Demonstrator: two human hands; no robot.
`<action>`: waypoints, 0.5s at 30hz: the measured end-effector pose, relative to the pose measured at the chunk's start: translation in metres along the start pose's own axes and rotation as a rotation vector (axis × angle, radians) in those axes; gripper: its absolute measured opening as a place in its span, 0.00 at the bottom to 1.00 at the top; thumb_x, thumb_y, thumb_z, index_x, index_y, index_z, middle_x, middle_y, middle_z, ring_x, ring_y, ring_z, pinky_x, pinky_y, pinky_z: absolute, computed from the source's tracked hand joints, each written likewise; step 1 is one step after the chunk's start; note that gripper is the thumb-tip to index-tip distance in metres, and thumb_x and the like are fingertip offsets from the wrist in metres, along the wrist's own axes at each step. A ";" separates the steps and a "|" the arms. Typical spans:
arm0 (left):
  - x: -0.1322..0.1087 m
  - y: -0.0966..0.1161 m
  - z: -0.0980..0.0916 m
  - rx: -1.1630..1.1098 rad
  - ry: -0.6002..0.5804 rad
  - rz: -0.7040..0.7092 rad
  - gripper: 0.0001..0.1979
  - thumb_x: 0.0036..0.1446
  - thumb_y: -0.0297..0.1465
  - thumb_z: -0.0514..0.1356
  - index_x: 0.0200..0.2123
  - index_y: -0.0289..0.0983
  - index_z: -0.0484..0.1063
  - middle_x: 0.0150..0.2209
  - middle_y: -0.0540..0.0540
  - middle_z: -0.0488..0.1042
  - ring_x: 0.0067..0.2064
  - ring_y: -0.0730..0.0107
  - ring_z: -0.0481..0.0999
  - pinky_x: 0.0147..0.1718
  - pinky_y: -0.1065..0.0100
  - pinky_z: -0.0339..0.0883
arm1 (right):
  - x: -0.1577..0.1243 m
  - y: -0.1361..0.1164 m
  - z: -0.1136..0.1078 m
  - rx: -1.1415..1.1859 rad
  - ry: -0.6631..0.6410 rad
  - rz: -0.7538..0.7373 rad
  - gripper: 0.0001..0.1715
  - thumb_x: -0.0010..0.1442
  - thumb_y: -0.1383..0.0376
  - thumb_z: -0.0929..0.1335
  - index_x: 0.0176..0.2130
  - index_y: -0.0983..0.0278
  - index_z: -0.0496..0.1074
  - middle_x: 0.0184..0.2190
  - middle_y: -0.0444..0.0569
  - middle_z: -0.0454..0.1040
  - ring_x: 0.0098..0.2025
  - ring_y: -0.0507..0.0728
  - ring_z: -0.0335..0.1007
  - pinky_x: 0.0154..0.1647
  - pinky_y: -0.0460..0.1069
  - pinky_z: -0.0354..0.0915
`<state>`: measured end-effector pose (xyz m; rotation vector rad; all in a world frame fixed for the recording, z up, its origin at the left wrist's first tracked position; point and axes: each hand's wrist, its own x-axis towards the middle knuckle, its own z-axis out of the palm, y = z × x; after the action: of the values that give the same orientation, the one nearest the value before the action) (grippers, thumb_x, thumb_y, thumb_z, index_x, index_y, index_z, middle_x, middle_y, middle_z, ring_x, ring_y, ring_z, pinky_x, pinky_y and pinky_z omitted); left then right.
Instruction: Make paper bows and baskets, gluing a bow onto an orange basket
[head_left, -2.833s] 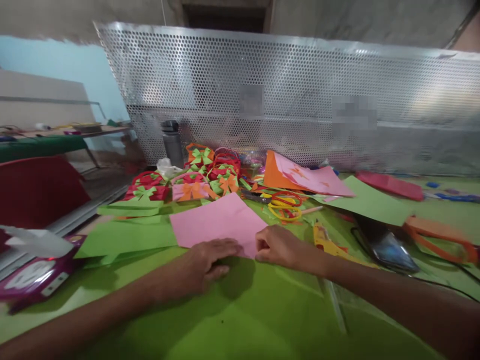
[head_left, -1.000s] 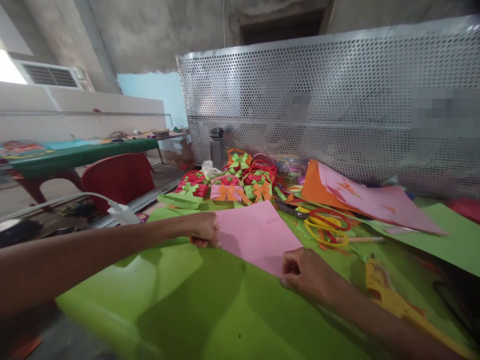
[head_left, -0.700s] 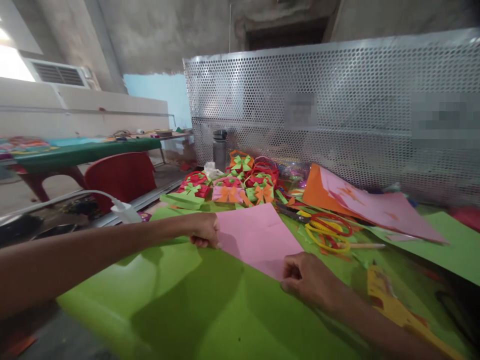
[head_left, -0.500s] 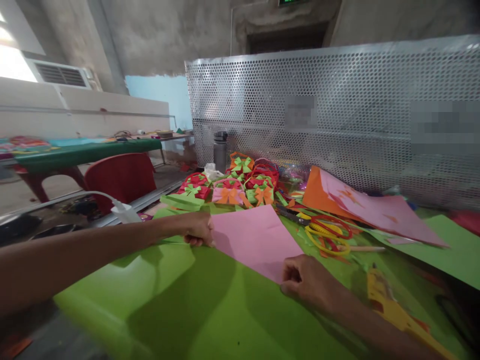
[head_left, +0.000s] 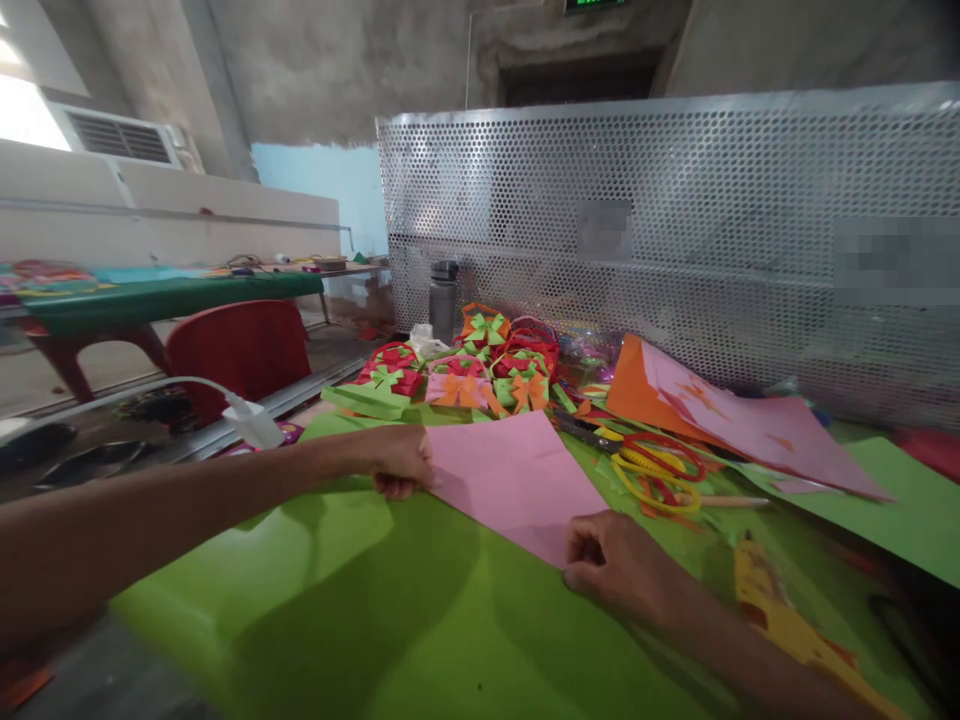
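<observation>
A sheet of pink paper (head_left: 517, 475) lies on the green tabletop (head_left: 360, 620), in the middle of the head view. My left hand (head_left: 403, 462) is closed at the sheet's left edge, its fingers curled and partly hidden. At the near right corner, my right hand (head_left: 600, 555) pinches the paper between thumb and fingers. Just beyond the sheet stand several small paper bags (head_left: 459, 385) with bows in green, orange and red. Right of the paper are scissors (head_left: 651, 465) with red and yellow handles.
A yellow glue gun (head_left: 780, 610) lies near my right forearm. Pink sheets (head_left: 765, 430) and orange paper (head_left: 634, 395) rest at the right, beside green paper (head_left: 900, 500). A grey bottle (head_left: 442, 305) stands before a perforated metal panel (head_left: 675, 180). A red chair (head_left: 240, 360) is at left.
My left hand has shifted very slightly to the right along with the paper's left edge. My right hand stays at its corner. The camera view has moved a little.
</observation>
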<state>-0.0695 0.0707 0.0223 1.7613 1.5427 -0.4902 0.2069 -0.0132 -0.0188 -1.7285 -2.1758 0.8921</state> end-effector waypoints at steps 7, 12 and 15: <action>0.019 0.002 0.007 -0.012 -0.015 0.011 0.15 0.62 0.35 0.57 0.49 0.34 0.67 0.46 0.43 0.71 0.42 0.64 0.74 0.39 0.59 0.71 | 0.000 -0.001 0.001 -0.026 0.004 0.005 0.03 0.42 0.71 0.65 0.21 0.64 0.66 0.19 0.42 0.66 0.24 0.51 0.60 0.24 0.45 0.51; 0.017 -0.011 0.004 -0.028 -0.008 -0.004 0.15 0.62 0.35 0.57 0.49 0.34 0.67 0.47 0.42 0.70 0.43 0.63 0.73 0.41 0.57 0.70 | 0.001 0.002 0.002 -0.016 -0.003 0.002 0.03 0.42 0.71 0.65 0.21 0.64 0.66 0.18 0.41 0.65 0.23 0.50 0.59 0.23 0.45 0.51; 0.011 -0.019 0.001 -0.055 0.034 0.032 0.15 0.62 0.35 0.57 0.49 0.34 0.67 0.47 0.42 0.70 0.43 0.63 0.73 0.40 0.57 0.71 | 0.001 0.002 0.002 -0.020 -0.003 0.012 0.03 0.42 0.71 0.65 0.21 0.64 0.66 0.18 0.42 0.66 0.23 0.50 0.60 0.23 0.44 0.51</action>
<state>-0.0849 0.0772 0.0088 1.7579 1.5346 -0.3998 0.2073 -0.0126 -0.0221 -1.7522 -2.1856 0.8799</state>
